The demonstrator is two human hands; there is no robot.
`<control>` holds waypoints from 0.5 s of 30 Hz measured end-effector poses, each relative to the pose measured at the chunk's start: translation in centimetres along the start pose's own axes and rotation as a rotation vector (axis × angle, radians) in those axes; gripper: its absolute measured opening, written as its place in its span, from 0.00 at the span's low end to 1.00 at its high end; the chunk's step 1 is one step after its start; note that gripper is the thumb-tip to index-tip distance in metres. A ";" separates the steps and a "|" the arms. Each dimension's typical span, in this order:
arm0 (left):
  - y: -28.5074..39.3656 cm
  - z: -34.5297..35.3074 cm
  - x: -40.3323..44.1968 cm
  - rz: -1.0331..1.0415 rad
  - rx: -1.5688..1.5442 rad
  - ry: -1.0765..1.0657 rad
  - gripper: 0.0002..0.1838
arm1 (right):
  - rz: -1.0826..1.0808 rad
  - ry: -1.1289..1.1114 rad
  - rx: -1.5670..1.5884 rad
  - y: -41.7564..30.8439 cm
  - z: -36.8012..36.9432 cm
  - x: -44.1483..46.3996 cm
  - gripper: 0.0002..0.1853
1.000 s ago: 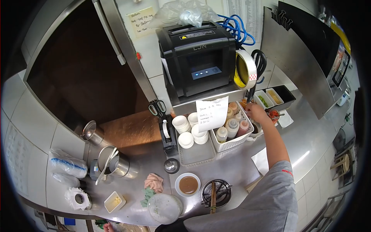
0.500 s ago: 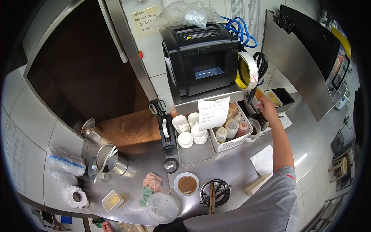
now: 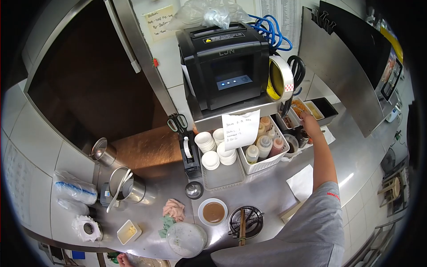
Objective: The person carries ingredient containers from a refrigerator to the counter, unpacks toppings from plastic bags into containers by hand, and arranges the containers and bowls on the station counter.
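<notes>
My right hand is at the small rectangular containers beyond the bottle basket. Its fingers are bent together at the near edge of a container of orange shreds; anything between them is too small to make out. Next to that stands a container with pale yellow contents. To the left of the hand is a white basket of squeeze bottles. At the bottom edge my left hand shows only in part, low beside a tray, its fingers too small to read.
A bowl of brown sauce and a metal bowl with chopsticks stand near the front edge. White cups fill a tray. A black printer sits on a steel shelf. Left are metal pots.
My right hand has moved right and slightly down, from the left side of the small containers to the orange shreds. The container with green contents is no longer visible.
</notes>
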State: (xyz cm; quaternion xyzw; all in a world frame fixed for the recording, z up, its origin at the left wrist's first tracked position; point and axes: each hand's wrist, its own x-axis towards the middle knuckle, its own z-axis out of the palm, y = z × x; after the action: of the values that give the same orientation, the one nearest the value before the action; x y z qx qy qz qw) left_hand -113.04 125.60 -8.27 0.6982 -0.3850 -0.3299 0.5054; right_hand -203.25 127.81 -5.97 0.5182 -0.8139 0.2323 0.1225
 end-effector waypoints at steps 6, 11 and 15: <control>-0.5 -0.2 0.1 -0.044 -0.052 -0.001 0.08 | -0.047 -0.002 0.108 -3.3 0.2 0.1 0.10; 0.1 0.1 0.0 0.015 -0.005 -0.024 0.08 | 0.009 0.002 0.195 -3.9 0.2 -0.5 0.09; 2.1 0.8 -1.1 -0.021 0.021 -0.001 0.09 | 0.065 0.139 0.230 -2.4 0.0 -0.6 0.10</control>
State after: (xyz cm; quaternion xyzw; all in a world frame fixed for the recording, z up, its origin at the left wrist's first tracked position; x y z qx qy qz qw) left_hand -114.66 125.81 -6.41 0.7074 -0.3814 -0.3316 0.4941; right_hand -200.78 127.42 -5.67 0.4849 -0.7879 0.3632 0.1105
